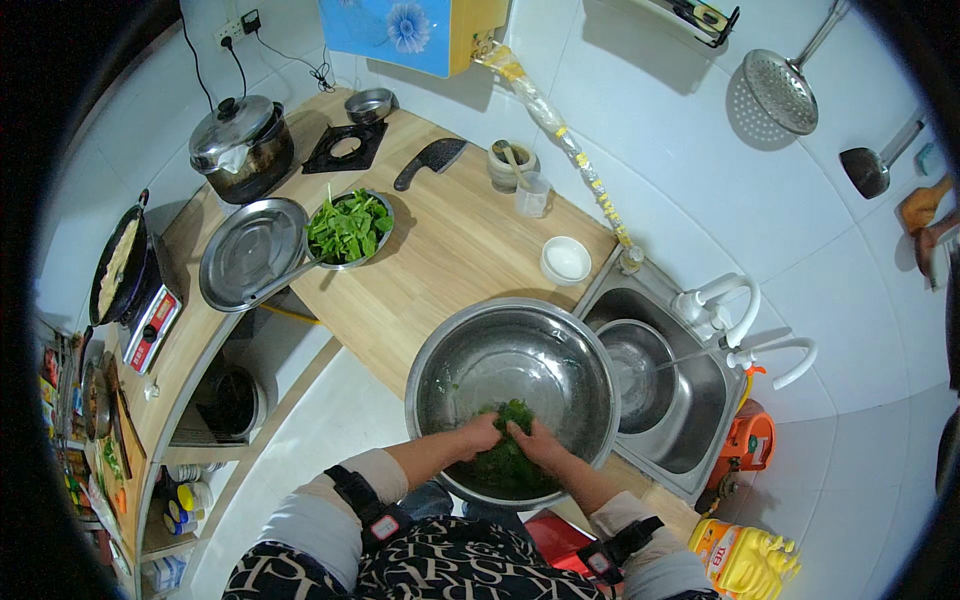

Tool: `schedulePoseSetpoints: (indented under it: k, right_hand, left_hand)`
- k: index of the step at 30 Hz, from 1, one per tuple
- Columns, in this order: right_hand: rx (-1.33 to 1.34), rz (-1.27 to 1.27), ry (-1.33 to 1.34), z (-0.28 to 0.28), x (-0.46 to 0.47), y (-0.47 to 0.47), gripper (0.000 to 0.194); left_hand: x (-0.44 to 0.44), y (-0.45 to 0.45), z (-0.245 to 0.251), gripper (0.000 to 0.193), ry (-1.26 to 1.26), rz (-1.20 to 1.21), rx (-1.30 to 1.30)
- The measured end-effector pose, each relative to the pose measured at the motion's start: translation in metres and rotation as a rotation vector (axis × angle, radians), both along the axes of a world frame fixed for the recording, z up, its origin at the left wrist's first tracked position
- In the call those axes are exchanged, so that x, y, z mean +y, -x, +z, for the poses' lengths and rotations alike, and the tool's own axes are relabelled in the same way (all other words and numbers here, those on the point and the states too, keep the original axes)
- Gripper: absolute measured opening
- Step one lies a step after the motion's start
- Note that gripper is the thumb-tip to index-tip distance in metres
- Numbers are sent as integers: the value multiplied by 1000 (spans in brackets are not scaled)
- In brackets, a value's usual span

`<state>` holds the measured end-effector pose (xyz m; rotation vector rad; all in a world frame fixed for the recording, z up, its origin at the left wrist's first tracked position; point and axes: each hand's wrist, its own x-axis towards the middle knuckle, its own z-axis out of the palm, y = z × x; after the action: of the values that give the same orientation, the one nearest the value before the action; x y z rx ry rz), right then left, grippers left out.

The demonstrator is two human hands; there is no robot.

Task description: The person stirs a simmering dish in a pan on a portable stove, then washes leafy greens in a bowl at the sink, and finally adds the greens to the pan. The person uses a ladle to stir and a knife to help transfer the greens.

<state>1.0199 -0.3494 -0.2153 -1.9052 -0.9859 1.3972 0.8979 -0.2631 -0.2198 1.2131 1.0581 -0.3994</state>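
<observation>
A large stainless steel basin (513, 337) stands at the counter's edge in front of me. Inside it, my left hand (480, 436) and my right hand (536, 445) are closed around a dark green bunch of leafy vegetables (510, 457), one hand on either side. More of the greens lie low in the basin under my wrists. To the right, water runs from a white faucet (739, 311) into a metal bowl (637, 375) in the sink (694, 420). A metal bowl of cut leafy greens (350, 225) rests farther back on the wooden counter.
A cleaver (431, 161), a stone mortar (512, 166), a plastic cup (532, 196) and white bowls (565, 260) are on the counter. At left are a metal lid or tray (253, 251), a pot (244, 150) and a frying pan (118, 262) on a portable stove (152, 328). Yellow oil jugs (739, 559) stand lower right.
</observation>
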Motion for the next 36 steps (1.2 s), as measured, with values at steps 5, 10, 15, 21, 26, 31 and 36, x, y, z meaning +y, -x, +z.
schedulePoseSetpoints:
  k: [5, 10, 15, 21, 26, 31, 36]
  right_hand:
    - [-292, -85, -108, -7, 17, 5, 37]
    - [-506, 158, -112, 15, 29, -15, 32]
    - [-1157, 422, -140, 36, 18, 0, 47]
    - [-1137, 677, 78, 36, 19, -6, 52]
    - [-840, 712, -40, 33, 19, -14, 31]
    - [-763, 251, 24, 42, 38, -47, 24]
    - [-746, 112, 195, 22, 40, -46, 52]
  left_hand:
    - [-6, -9, -8, 37, -442, -46, -141]
    - [23, -2, 36, 42, -609, -492, 35]
    - [18, 15, 56, 54, -1148, -604, 43]
    - [24, 21, 44, 58, -988, -886, 248]
    - [33, 16, 45, 44, -913, -668, 98]
    - [41, 16, 31, 41, -867, -468, 201]
    - [43, 14, 13, 54, -342, -132, 18]
